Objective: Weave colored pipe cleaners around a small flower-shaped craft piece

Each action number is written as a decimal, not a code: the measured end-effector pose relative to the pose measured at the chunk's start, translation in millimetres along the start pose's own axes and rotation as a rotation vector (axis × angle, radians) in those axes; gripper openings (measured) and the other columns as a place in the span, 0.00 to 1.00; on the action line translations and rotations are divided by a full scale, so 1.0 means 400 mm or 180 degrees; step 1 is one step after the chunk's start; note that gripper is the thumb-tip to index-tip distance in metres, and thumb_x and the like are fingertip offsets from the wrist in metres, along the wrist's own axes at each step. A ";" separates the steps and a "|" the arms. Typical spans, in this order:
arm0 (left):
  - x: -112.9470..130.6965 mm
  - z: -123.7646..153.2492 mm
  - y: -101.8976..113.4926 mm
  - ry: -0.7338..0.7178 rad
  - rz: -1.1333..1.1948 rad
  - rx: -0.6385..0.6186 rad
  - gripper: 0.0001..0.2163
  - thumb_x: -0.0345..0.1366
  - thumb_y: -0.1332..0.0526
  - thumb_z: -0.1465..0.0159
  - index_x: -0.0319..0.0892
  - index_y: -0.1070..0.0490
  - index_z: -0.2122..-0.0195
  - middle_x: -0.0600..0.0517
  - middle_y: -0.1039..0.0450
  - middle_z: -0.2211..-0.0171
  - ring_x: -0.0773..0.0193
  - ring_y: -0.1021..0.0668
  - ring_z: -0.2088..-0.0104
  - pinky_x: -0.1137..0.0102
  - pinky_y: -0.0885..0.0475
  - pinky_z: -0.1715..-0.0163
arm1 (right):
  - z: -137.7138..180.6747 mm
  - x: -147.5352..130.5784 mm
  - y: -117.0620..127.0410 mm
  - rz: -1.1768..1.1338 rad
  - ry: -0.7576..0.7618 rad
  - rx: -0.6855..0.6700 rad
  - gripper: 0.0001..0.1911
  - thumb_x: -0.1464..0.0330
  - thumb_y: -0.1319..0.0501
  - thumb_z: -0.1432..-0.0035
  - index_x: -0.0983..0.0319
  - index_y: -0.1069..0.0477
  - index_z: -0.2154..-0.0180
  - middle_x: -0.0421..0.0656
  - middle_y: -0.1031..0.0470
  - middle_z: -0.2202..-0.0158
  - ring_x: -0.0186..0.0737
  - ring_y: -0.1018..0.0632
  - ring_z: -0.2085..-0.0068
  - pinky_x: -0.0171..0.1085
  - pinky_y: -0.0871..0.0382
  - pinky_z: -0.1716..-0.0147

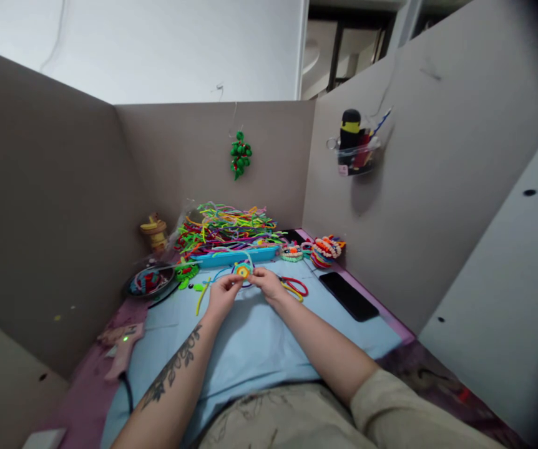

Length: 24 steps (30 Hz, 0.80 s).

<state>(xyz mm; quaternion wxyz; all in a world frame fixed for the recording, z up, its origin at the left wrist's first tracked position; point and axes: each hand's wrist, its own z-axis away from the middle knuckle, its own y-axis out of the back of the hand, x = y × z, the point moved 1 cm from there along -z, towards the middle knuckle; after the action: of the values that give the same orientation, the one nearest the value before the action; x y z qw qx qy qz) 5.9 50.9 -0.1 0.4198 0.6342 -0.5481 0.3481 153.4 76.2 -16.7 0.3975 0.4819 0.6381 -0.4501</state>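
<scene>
Between my two hands is a small round pipe-cleaner piece (242, 270), yellow and orange in the middle with purple and pale blue around it. My left hand (223, 293) pinches its left lower edge. From the other side, the fingers of my right hand (268, 284) close on its right edge. A light-coloured pipe cleaner arches above it. Left of my left hand lies a loose yellow pipe cleaner (198, 300), with small green pieces (198, 287) beside it. Scissors with red and yellow handles (301, 285) rest just beyond my right hand.
A blue tray (238, 256) stands behind my hands, under a heap of colourful pipe cleaners (231, 224). A glue gun (125, 349) with a lit green light lies left. There is a dark bowl (130, 290), a phone (349, 297) and finished pipe-cleaner pieces (326, 251). Partitions enclose the table.
</scene>
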 end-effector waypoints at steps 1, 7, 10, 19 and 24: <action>-0.001 -0.001 0.000 0.0012 -0.0011 0.0001 0.10 0.39 0.37 0.48 0.39 0.25 0.68 0.49 0.24 0.71 0.62 0.25 0.71 0.69 0.31 0.68 | 0.000 0.000 0.002 0.0065 0.0023 0.0009 0.14 0.63 0.34 0.59 0.63 0.36 0.83 0.34 0.42 0.82 0.29 0.40 0.78 0.32 0.46 0.75; -0.012 -0.007 0.005 0.0121 0.0089 -0.0014 0.09 0.37 0.37 0.50 0.39 0.26 0.69 0.48 0.24 0.70 0.62 0.25 0.70 0.69 0.31 0.69 | -0.006 -0.004 0.022 0.0523 0.0267 0.0318 0.12 0.60 0.36 0.58 0.62 0.32 0.76 0.37 0.34 0.77 0.33 0.35 0.74 0.33 0.41 0.72; -0.014 -0.007 0.006 0.0156 0.0082 -0.0094 0.09 0.36 0.37 0.50 0.39 0.26 0.69 0.49 0.25 0.71 0.62 0.25 0.71 0.70 0.32 0.70 | -0.013 -0.007 0.037 0.0615 0.0363 0.0343 0.12 0.60 0.37 0.57 0.62 0.30 0.72 0.39 0.32 0.73 0.35 0.33 0.70 0.33 0.39 0.69; -0.009 -0.005 0.008 0.0130 0.0090 -0.0094 0.08 0.36 0.37 0.50 0.39 0.27 0.70 0.51 0.27 0.73 0.65 0.28 0.74 0.72 0.34 0.73 | -0.011 -0.022 0.046 0.1060 0.0688 0.0233 0.10 0.62 0.38 0.55 0.61 0.30 0.71 0.39 0.33 0.68 0.36 0.33 0.66 0.35 0.39 0.62; -0.010 -0.005 0.006 0.0153 0.0146 -0.0168 0.08 0.36 0.37 0.51 0.39 0.27 0.71 0.51 0.27 0.75 0.65 0.28 0.76 0.71 0.34 0.73 | -0.005 -0.039 0.035 0.0325 0.0221 0.0059 0.12 0.60 0.37 0.57 0.62 0.33 0.75 0.36 0.36 0.77 0.32 0.36 0.73 0.32 0.42 0.71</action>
<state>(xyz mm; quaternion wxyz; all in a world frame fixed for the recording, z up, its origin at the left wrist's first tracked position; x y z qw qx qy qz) 3.0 54.3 -2.5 0.4414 0.6016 -0.5612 0.3582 170.4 76.0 -4.1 0.3931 0.5329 0.6219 -0.4181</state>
